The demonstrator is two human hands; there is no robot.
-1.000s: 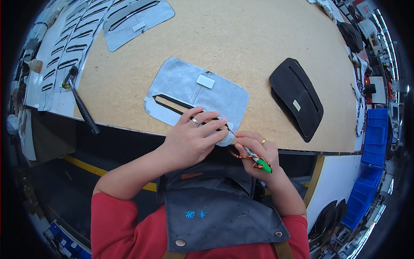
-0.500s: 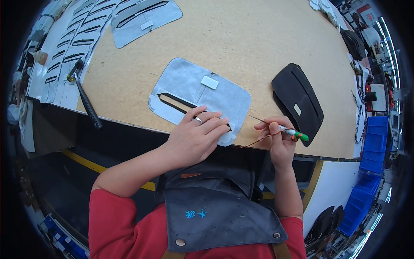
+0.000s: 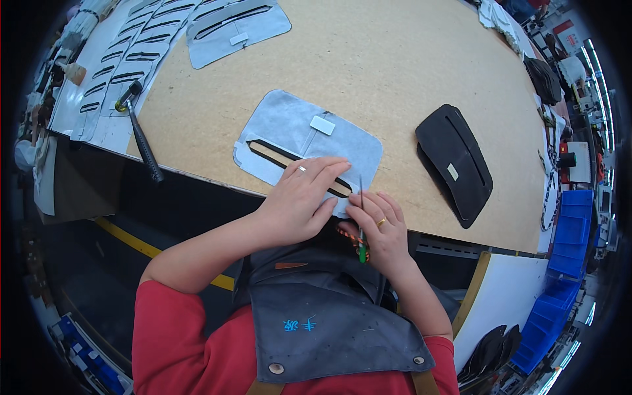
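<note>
A light grey panel [image 3: 283, 117] with a black-edged slot [image 3: 276, 153] and a small pale tab [image 3: 322, 125] lies near the table's front edge. My left hand [image 3: 304, 197] rests on it, fingers stretched over the slot, thumb by the near edge. At the panel's near right corner, my right hand [image 3: 383, 234] has fingertips on the material. Its fingers are closed around a slim awl [image 3: 363, 253] with a green handle end and an orange-and-black cord; the thin metal point is directed away from me. Part of the handle is hidden by the fingers.
Right of the panel lie stacked black slotted pieces [image 3: 456, 158]. A hammer [image 3: 143, 145] overhangs the front edge at left. Another grey panel [image 3: 263, 33] and rows of slotted strips [image 3: 141, 58] lie at the far left. Blue bins [image 3: 567, 230] stand at right.
My right hand has moved left from beside the black pieces to the panel's corner, and the awl has swung from sideways to pointing away. My left hand has spread a little.
</note>
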